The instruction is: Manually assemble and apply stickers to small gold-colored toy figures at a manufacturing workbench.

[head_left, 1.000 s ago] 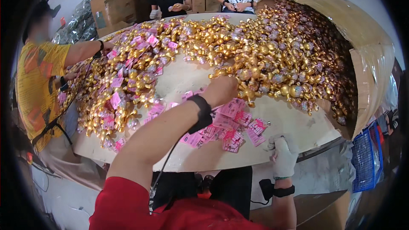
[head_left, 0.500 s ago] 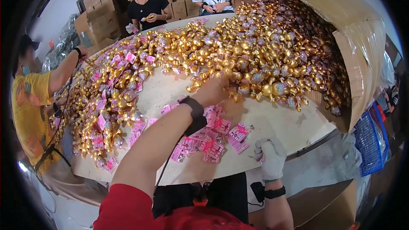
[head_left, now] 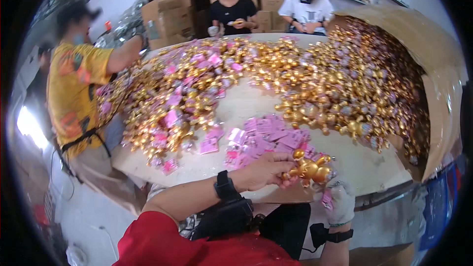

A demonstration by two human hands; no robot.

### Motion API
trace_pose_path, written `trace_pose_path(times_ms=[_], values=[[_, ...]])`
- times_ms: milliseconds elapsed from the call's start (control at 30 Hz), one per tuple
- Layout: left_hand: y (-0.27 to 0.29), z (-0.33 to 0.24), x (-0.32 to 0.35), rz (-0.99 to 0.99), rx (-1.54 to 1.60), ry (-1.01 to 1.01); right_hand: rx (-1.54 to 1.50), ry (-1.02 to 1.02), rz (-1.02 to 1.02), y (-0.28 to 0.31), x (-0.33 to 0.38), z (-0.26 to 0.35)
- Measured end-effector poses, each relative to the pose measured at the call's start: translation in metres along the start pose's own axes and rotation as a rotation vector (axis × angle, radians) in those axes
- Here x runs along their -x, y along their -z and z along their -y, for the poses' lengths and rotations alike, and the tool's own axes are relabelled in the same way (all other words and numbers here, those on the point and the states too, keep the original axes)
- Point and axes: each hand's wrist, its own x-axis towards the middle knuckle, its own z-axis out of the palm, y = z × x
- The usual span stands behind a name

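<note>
Near the bare table edge point(head_left: 367, 173), a gold figurine point(head_left: 311, 169) was pinched by the left hand point(head_left: 263, 171), a pink card point(head_left: 327, 199) by the right point(head_left: 341, 203).

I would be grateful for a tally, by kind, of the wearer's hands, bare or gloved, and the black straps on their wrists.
Bare left hand: 1
Right hand in a white fabric glove: 1
Black wrist straps: 2
Total: 4
</note>
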Motion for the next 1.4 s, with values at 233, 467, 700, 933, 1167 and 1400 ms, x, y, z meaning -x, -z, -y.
trace_pose_path(times_ms=[233,467,700,933,1167,1400], values=[[0.026,0.031,0.05,0.049,0.18,-0.009,0.284,0.079,0.269,-0.038,0.022,0.0],[0.041,0.029,0.097,-0.226,-0.474,-0.42,0.153,-0.014,0.175,-0.072,0.029,-0.005],[0.011,0.02,0.143,-0.232,-1.675,-0.688,0.617,0.005,0.594,-0.087,0.044,-0.011],[0.026,0.051,0.156,0.082,-1.162,-0.196,0.674,-0.062,0.895,-0.1,0.062,-0.038],[0.035,0.078,0.157,0.154,-0.908,-0.03,0.771,-0.059,0.952,-0.083,0.074,-0.041],[0.035,0.103,0.159,0.07,-0.664,0.135,0.903,0.119,0.804,-0.054,0.085,-0.057]])
